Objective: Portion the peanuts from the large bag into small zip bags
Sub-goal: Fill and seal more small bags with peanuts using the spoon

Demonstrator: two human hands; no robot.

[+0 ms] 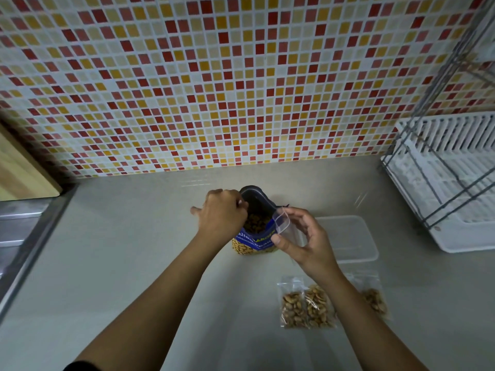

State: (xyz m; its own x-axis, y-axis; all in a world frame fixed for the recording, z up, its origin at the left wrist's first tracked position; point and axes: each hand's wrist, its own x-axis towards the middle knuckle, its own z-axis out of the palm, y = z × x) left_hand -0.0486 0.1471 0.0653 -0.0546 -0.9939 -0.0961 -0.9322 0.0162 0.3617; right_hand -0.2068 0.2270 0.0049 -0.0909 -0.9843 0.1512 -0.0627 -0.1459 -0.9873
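Observation:
The large blue peanut bag stands open on the counter, with peanuts visible inside. My left hand is at the bag's open mouth on its left side, fingers curled; whether it holds peanuts is hidden. My right hand holds a small clear zip bag open just right of the big bag's mouth. Three filled small bags of peanuts lie on the counter near me: two side by side, and a third partly behind my right forearm.
A clear plastic container sits behind my right hand. A white dish rack with a wire frame stands at the right. A metal sink edge and a wooden board are at the left. A mosaic tile wall runs behind the counter.

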